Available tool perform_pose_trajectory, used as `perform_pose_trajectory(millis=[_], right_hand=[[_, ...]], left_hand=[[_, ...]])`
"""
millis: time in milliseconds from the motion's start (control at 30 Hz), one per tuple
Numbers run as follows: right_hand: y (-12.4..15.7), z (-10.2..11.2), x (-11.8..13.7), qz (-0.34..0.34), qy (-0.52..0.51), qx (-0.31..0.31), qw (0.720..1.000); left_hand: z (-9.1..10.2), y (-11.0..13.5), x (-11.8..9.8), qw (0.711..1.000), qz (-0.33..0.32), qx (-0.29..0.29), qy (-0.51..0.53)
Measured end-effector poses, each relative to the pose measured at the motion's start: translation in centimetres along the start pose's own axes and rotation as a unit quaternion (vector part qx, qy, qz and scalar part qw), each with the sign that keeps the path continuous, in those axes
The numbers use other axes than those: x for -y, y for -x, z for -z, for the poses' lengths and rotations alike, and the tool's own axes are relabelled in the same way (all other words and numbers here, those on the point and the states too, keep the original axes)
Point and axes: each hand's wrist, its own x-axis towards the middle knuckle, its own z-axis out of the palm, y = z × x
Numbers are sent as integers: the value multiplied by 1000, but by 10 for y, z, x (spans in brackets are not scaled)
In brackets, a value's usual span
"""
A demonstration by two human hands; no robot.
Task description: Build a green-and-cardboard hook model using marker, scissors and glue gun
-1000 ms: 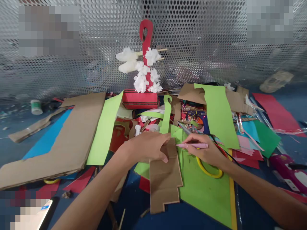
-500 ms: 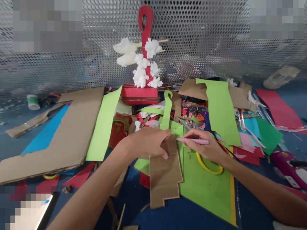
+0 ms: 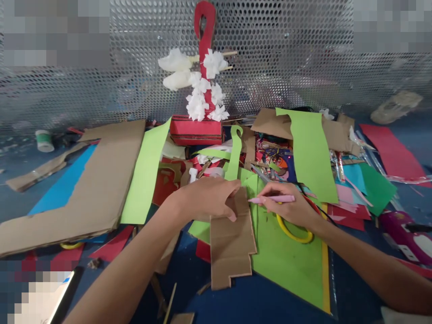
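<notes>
My left hand (image 3: pixel 209 198) lies with fingers spread on the top of a stepped brown cardboard cut-out (image 3: pixel 231 247), pressing it onto a green paper sheet (image 3: pixel 290 265). My right hand (image 3: pixel 292 207) is closed on a pink pen (image 3: pixel 272 199), which lies nearly level with its tip at the cardboard's right edge, on the green sheet. A yellow scissors handle (image 3: pixel 293 234) lies under my right wrist.
A red cardboard stand with white paper flowers (image 3: pixel 204 90) rises at the back against a perforated metal wall. A large brown cardboard piece (image 3: pixel 97 189), green strips (image 3: pixel 310 153), red and blue paper scraps cover the blue floor. A purple glue gun (image 3: pixel 405 234) lies at the right.
Both hands stay almost in place on the cardboard and green sheet. The pen has shifted only slightly, and the view has tilted down a little.
</notes>
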Motion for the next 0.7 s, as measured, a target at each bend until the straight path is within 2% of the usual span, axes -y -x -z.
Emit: perform_pose_trajectory(millis=[100, 233, 367, 500, 700], right_hand=[[0, 0, 2, 10, 2, -18, 1000], [0, 1, 3, -5, -4, 11, 1000], [1, 0, 2, -3, -14, -10, 1000], [1, 0, 2, -14, -11, 12, 1000], [2, 0, 2, -2, -11, 14, 1000]], left_hand=[[-1, 0, 2, 1000, 0, 4, -2], [1, 0, 1, 1000, -3, 1, -4], [1, 0, 0, 1000, -1, 4, -3], [0, -1, 1, 1000, 0, 3, 2], [-1, 0, 2, 1000, -8, 3, -1]])
